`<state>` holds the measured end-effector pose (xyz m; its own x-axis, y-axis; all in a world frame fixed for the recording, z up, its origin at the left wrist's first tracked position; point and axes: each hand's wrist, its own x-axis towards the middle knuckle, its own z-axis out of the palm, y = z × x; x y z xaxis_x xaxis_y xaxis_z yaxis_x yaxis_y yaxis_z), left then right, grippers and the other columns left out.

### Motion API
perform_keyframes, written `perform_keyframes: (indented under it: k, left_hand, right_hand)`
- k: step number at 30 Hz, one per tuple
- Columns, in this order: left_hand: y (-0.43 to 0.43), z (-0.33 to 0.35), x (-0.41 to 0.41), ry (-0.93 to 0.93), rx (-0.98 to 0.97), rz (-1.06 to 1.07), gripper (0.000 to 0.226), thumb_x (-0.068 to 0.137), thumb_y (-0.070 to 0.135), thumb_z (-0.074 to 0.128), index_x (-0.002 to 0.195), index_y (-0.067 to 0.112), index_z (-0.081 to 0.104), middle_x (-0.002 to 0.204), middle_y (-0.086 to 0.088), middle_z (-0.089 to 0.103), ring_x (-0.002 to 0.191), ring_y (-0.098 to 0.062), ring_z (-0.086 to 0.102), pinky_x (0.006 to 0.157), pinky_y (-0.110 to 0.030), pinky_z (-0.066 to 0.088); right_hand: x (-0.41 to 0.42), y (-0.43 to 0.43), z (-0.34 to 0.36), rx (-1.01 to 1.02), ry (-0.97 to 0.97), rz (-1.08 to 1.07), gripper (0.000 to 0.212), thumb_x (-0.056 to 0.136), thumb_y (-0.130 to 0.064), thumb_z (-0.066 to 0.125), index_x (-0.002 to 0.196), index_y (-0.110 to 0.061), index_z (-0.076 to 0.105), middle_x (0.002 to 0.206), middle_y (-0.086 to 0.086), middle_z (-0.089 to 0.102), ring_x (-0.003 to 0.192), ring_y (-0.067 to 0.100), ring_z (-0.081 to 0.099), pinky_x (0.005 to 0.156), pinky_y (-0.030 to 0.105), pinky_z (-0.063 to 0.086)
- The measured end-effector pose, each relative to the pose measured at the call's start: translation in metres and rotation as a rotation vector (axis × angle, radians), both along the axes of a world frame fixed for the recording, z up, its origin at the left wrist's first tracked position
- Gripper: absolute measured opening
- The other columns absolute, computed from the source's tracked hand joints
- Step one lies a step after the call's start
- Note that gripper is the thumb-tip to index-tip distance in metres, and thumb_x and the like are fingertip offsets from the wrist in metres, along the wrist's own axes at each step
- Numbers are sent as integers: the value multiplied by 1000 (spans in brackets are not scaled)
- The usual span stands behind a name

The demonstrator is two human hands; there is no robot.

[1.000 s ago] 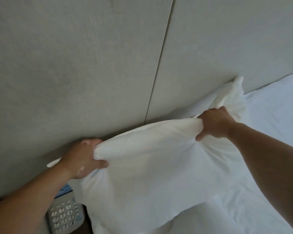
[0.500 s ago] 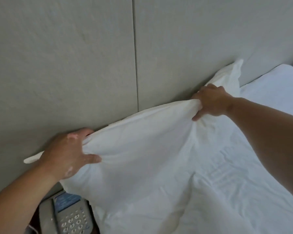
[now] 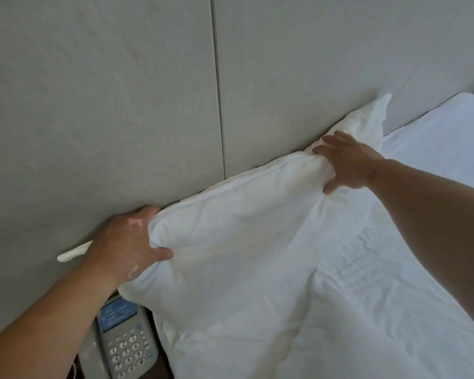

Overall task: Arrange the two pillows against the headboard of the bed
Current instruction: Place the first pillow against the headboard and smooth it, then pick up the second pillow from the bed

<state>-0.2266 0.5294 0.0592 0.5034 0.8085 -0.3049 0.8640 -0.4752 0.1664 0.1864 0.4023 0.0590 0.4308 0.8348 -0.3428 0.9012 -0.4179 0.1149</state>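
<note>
A white pillow point(image 3: 238, 231) lies with its upper edge against the grey padded headboard point(image 3: 121, 105). My left hand point(image 3: 126, 242) grips the pillow's left top corner, thumb in front. My right hand point(image 3: 345, 162) clutches the bunched fabric near its right top edge. Behind my right hand a white corner point(image 3: 367, 119) sticks up against the headboard; I cannot tell whether it belongs to this pillow or to a second one. White bedding point(image 3: 381, 310) covers the mattress below.
A grey desk telephone point(image 3: 123, 343) with a keypad sits on a dark surface at the bed's left edge, under my left forearm. A vertical seam point(image 3: 218, 86) splits the headboard panels. The far bed corner point(image 3: 465, 105) shows at the right.
Both hands have pushed the pillow back and down toward the headboard, and its top edge now sits flatter against it. My view has shifted slightly, showing more of the telephone.
</note>
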Motion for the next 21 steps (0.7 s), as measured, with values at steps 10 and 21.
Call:
perform_keyframes:
  k: [10, 21]
  left_hand:
    - [-73, 40, 4, -119, 10, -2, 81, 88, 45, 74, 157, 19, 41, 157, -5, 49, 147, -25, 39, 115, -35, 33]
    - [-298, -65, 55, -8, -542, -257, 84, 89, 57, 68, 159, 26, 33, 157, -4, 49, 143, -22, 48, 114, -29, 36]
  right_hand:
    - [-63, -156, 12, 249, 284, -308, 97, 88, -42, 80, 166, -22, 26, 169, 5, 34, 153, 27, 36, 120, 44, 39]
    - [-142, -474, -72, 19, 486, -801, 122, 71, -87, 65, 166, -22, 27, 170, 4, 35, 154, 25, 36, 124, 40, 35]
